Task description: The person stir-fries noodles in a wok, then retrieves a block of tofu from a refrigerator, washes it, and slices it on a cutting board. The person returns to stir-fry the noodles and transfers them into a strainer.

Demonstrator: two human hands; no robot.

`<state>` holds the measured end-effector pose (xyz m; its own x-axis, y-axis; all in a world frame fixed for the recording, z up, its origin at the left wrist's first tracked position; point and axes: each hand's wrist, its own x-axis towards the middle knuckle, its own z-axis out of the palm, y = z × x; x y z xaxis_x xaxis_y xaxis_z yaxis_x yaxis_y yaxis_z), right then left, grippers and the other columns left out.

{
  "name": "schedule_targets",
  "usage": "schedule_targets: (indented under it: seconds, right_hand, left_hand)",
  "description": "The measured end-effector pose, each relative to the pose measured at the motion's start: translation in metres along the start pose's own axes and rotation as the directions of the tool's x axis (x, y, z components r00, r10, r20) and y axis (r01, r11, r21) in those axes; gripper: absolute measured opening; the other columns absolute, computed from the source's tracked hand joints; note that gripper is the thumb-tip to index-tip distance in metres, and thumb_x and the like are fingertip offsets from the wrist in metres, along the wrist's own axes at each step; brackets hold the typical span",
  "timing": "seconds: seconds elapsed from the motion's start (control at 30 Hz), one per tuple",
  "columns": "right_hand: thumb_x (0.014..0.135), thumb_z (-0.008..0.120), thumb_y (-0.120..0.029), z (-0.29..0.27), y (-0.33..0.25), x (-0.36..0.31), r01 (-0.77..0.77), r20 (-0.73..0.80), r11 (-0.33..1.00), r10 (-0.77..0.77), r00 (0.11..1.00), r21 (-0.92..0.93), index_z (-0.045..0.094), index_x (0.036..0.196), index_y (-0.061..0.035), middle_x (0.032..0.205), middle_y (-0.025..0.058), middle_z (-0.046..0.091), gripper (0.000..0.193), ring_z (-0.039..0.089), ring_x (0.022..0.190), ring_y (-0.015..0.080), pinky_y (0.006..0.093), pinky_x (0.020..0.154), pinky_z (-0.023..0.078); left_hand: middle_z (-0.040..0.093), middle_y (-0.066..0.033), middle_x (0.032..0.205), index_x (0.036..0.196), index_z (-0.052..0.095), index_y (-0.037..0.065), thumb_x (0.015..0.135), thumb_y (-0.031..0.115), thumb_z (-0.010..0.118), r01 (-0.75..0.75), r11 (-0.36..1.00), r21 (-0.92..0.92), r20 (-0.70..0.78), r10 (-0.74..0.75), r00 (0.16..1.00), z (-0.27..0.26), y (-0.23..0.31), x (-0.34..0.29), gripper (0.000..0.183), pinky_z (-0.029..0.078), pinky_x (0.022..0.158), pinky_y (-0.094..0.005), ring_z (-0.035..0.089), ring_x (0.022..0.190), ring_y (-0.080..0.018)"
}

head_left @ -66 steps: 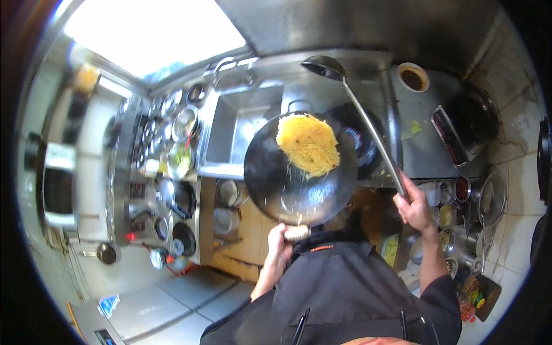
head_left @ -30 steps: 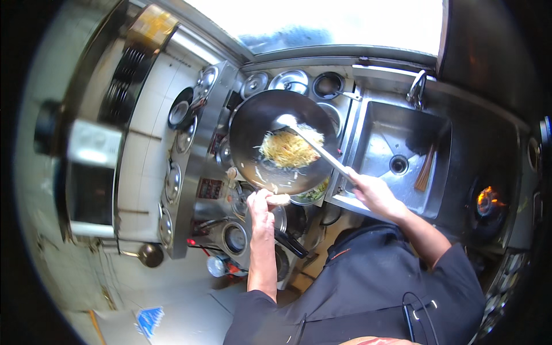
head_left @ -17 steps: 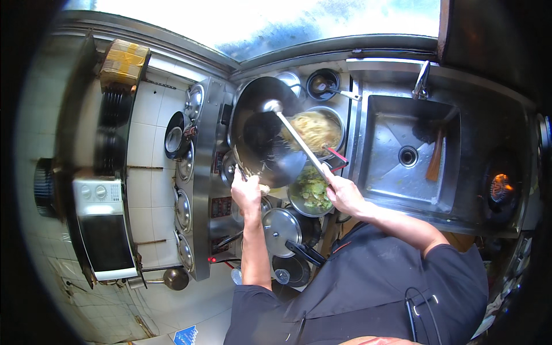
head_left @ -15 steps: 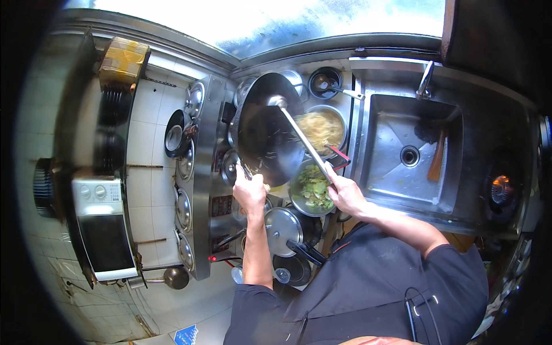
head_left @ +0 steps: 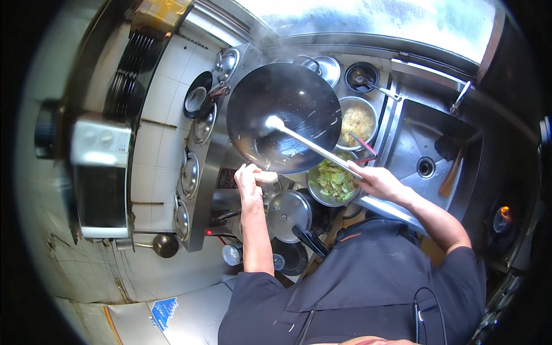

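Note:
A large black wok is in front of me, nearly flat, with a few pale shreds stuck to its dark inner surface. At its near left rim my left hand is closed around the wok's handle, and a pale folded cloth sticks out beside the fingers. My right hand grips a long metal ladle, whose bright head rests over the left part of the wok. Just right of the wok are a metal pot of pale noodle-like strands and a metal bowl of chopped green leaves.
A red-handled utensil lies across the noodle pot. Further right is a steel sink with a brush. A lidded pot stands near my body. Lidded containers line the left counter edge. A small black pan is behind.
The wok has come down from a steep tilt to nearly flat, its inside now facing up. The ladle moved with it, still in my right hand. My whole view has turned slightly.

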<state>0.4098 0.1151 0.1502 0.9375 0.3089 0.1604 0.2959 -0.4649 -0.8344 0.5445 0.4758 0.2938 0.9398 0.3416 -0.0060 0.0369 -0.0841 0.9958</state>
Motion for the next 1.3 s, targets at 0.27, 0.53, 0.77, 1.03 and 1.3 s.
schedule_targets:
  seconds: [0.27,0.53,0.77,1.03,1.3]
  right_hand:
    - [0.094,0.058,0.004,-0.058,0.049,-0.117,-0.02,-0.075,0.591,-0.069,0.995,-0.806,0.05,0.157,-0.0187,0.079,0.0056,0.054,0.068,0.063,0.061,0.017,0.0317,0.052,0.058]
    - [0.09,0.066,0.001,-0.017,-0.021,-0.215,-0.409,-0.612,0.909,0.282,0.739,-0.075,0.056,0.148,-0.0013,0.095,0.0201,0.069,0.059,0.071,0.08,0.0368,0.0395,0.077,0.059]
    - [0.099,0.065,-0.016,0.057,-0.042,-0.312,-0.81,-0.761,0.482,0.645,0.069,0.334,0.055,0.127,0.0009,0.092,0.021,0.067,0.034,0.069,0.084,0.0388,0.0471,0.078,0.055]
    - [0.1,0.067,-0.016,0.047,0.0,-0.455,-0.68,-0.479,0.288,0.871,-0.107,0.675,0.053,0.103,-0.0041,0.062,0.0023,0.054,0.018,0.055,0.046,0.0106,0.0295,0.037,0.047]
    - [0.094,0.073,-0.019,-0.043,0.077,-0.428,-0.935,-0.785,0.347,0.597,0.164,0.069,0.045,0.151,0.0082,0.154,0.0297,0.047,0.069,0.046,0.144,0.0412,0.0471,0.119,0.039]
  left_hand:
    - [0.06,-0.0084,0.076,0.082,0.056,0.0,0.076,-0.001,0.062,0.08,0.996,0.029,0.02,-0.081,0.997,-0.023,-0.005,-0.002,0.008,0.052,0.062,-0.0361,0.064,0.062,-0.0244]
    - [0.064,-0.0052,0.077,0.089,0.062,0.001,0.077,-0.006,0.06,0.094,0.995,0.02,0.021,-0.095,0.995,-0.047,-0.013,-0.011,0.014,0.056,0.063,-0.0338,0.066,0.066,-0.0197]
    - [0.064,-0.0124,0.078,0.086,0.06,-0.001,0.077,-0.005,0.056,0.55,0.834,-0.038,0.488,-0.465,0.738,-0.03,-0.068,-0.023,0.011,0.06,0.076,-0.0387,0.068,0.074,-0.0266]
    - [0.067,-0.012,0.077,0.087,0.064,-0.001,0.081,-0.003,0.058,0.611,0.758,0.231,0.67,-0.579,0.465,0.049,-0.054,-0.088,0.009,0.06,0.062,-0.0353,0.069,0.065,-0.0256]
    - [0.068,-0.0136,0.087,0.091,0.067,-0.002,0.083,0.003,0.065,0.593,0.594,0.543,0.571,-0.779,0.258,0.16,-0.083,-0.173,0.011,0.065,0.073,-0.0489,0.073,0.078,-0.0319]
